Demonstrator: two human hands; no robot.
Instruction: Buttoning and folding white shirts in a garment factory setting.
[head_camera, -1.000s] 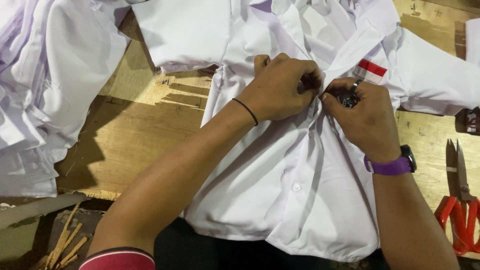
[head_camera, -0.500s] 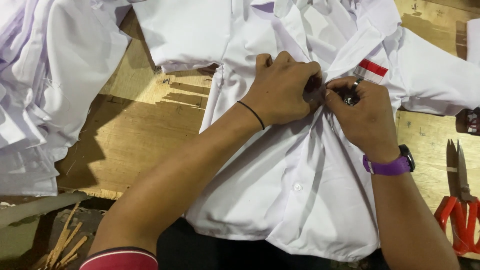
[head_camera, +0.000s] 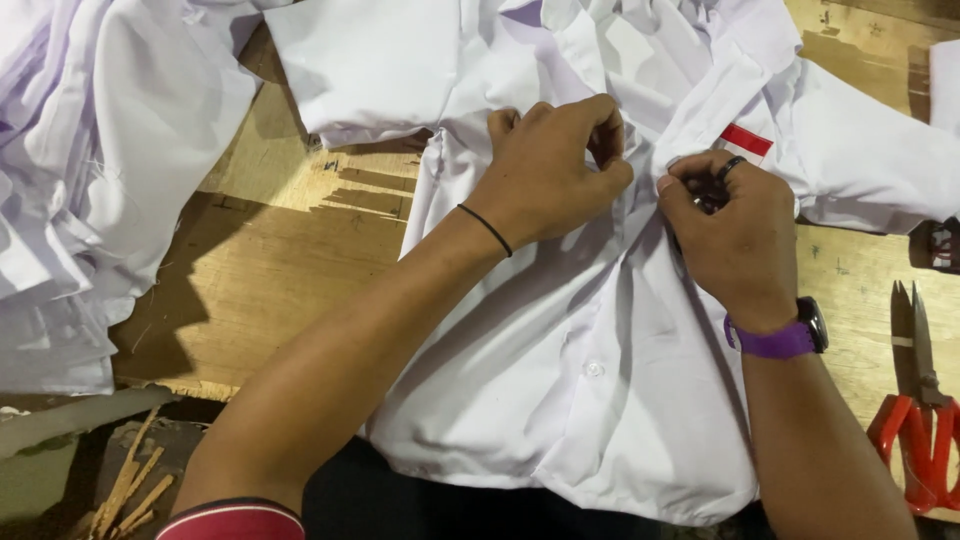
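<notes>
A white button shirt (head_camera: 590, 400) lies front-up on a wooden table (head_camera: 270, 260), with a small red and white patch (head_camera: 746, 139) on its chest. My left hand (head_camera: 550, 170), a thin black band at its wrist, pinches the shirt's front edge near the chest. My right hand (head_camera: 735, 235), with a ring and a purple wristwatch (head_camera: 785, 338), pinches the facing edge of the placket right beside it. The fingertips of both hands nearly meet over the fabric. A white button (head_camera: 594, 369) shows lower down the front.
A pile of more white garments (head_camera: 90, 170) covers the table's left side. Red-handled scissors (head_camera: 920, 420) lie at the right edge. Thin wooden sticks (head_camera: 125, 490) lie below the table's front edge at lower left. A dark object (head_camera: 940, 245) sits at far right.
Both hands have shifted slightly on the shirt's placket; my left fingers have curled over the edge and my right hand has closed in beside them. The shirt stays in place.
</notes>
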